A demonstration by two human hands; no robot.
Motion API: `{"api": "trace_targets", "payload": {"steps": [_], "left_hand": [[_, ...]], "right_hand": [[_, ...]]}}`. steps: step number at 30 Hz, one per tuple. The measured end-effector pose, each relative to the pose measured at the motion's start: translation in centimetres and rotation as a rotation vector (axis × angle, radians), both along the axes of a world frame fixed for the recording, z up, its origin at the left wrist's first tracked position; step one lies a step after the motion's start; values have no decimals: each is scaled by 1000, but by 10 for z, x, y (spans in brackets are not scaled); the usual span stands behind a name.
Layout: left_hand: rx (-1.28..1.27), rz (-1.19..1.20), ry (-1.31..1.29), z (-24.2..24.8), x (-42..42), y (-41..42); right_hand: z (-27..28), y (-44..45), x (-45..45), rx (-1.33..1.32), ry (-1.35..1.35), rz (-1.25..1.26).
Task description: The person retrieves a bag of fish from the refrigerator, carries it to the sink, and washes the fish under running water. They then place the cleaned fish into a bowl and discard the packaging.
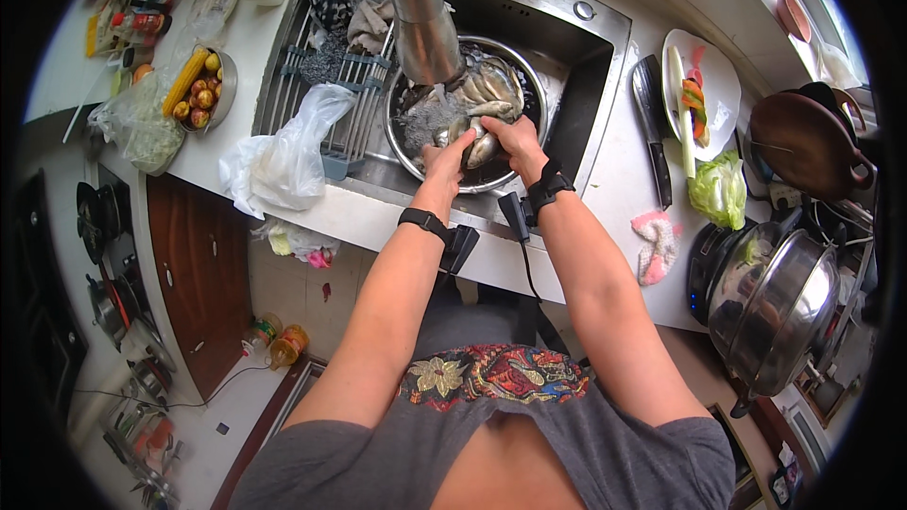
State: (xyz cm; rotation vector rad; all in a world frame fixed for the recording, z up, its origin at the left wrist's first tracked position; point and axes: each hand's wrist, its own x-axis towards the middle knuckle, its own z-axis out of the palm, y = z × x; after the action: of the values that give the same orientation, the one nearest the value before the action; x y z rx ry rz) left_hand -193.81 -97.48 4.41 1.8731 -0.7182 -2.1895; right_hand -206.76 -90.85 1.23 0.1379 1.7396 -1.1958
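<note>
A round metal basin (391, 149) stands in the stainless-steel sink (581, 95), holding several small silvery fish (492, 78) and water. From the faucet (427, 35) a stream runs into it, foaming at its left side. My left hand (448, 158) and my right hand (517, 142) meet over the basin's near part, gripping a small fish (482, 147) between them. Both thumbs press on the fish from above; some fingertips are hidden under it. Black straps with devices circle both wrists.
A drying rack (354, 106) with cloths spans the sink's left side, beside a plastic bag (290, 149). On the right counter lie a kitchen knife (653, 127), a white plate (719, 99) with vegetables, lettuce (717, 188) and a pink-white cloth (653, 246). A steamer pot (772, 312) stands nearer.
</note>
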Motion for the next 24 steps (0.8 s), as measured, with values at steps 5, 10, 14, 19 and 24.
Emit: {"api": "trace_targets", "payload": {"steps": [5, 10, 14, 19, 24], "left_hand": [[-117, -21, -64, 3, 2, -14], [-276, -74, -134, 9, 12, -13], [-692, -365, -339, 20, 21, -3], [-1115, -748, -261, 45, 40, -2], [-1094, -826, -164, 61, 60, -5]], "right_hand": [[18, 0, 14, -172, -85, -37], [56, -5, 27, 74, -145, 3], [36, 9, 26, 99, -124, 113], [49, 11, 18, 142, 724, 383], [77, -30, -27, -70, 1000, 580]]}}
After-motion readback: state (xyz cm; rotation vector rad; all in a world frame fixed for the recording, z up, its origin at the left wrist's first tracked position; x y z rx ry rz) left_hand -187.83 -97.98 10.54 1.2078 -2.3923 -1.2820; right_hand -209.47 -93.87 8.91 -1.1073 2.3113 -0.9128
